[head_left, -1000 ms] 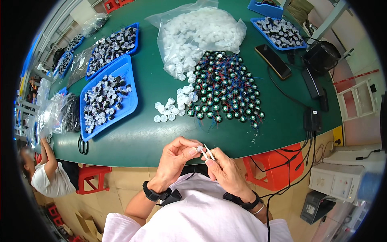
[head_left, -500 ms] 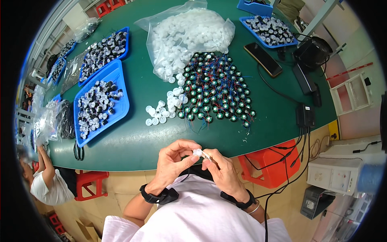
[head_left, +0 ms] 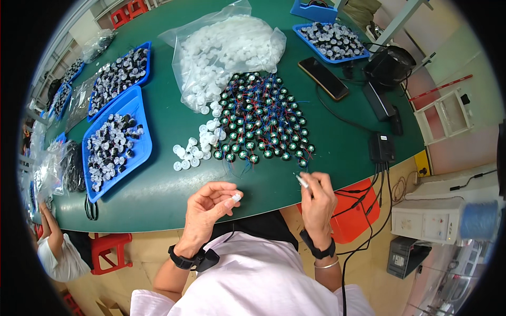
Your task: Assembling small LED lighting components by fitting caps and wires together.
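Observation:
Over the table's near edge, my left hand (head_left: 203, 210) pinches a small translucent white plastic cap (head_left: 236, 198) between thumb and fingertips. To its right, my right hand (head_left: 319, 203) grips a thin pale tool (head_left: 302, 181) with a narrow tip pointing away from me; its exact kind is unclear. Beyond the hands lie many round black parts with green-and-silver faces and red and blue wires (head_left: 261, 118). Loose white caps (head_left: 191, 152) are scattered left of them, beside a clear plastic bag (head_left: 229, 45) full of more caps.
On the left stand blue trays (head_left: 146, 142) of black parts with clear caps (head_left: 113, 150); another blue tray (head_left: 345, 59) is at the far right. A phone (head_left: 323, 78), a black cable box (head_left: 381, 147) and cables lie right. A co-worker (head_left: 60, 247) sits at left, near a red stool (head_left: 112, 250).
My hands have moved apart: the left went left with the cap, the right went right and forward with the tool. The whole view has shifted slightly.

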Motion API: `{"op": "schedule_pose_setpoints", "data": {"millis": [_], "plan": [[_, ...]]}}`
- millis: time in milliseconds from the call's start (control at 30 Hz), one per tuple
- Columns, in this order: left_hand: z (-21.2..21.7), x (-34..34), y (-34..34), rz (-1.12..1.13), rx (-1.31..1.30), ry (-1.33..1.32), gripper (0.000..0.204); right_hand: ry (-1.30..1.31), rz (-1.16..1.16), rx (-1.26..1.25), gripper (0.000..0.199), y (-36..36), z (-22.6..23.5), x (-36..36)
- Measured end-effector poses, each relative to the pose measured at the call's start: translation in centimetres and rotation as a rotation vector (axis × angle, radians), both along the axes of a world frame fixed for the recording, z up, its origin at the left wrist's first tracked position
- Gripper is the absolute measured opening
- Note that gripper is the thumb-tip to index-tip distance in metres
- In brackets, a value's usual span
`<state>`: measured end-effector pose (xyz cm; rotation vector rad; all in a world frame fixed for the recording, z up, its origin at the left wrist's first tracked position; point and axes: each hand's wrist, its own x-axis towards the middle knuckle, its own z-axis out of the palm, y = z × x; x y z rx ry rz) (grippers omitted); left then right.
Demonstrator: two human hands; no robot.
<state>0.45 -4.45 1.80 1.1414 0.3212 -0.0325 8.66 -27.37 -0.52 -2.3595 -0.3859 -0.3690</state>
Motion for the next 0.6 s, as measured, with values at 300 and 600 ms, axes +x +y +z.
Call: {"op": "schedule_pose_setpoints", "data": {"millis": [300, 600], "plan": [[-0.4, -0.5, -0.9, -0.054, -0.025, 0.027, 0.014, -0.01, 0.025, -0.116, 0.018, 1.7, 0.1, 1.4], [-1.5, 0.1, -1.4, 0.005, 0.185, -0.071, 0.023, 0.47, 0.308, 0.272, 0.045, 4.8, 2.8, -1.9]]}}
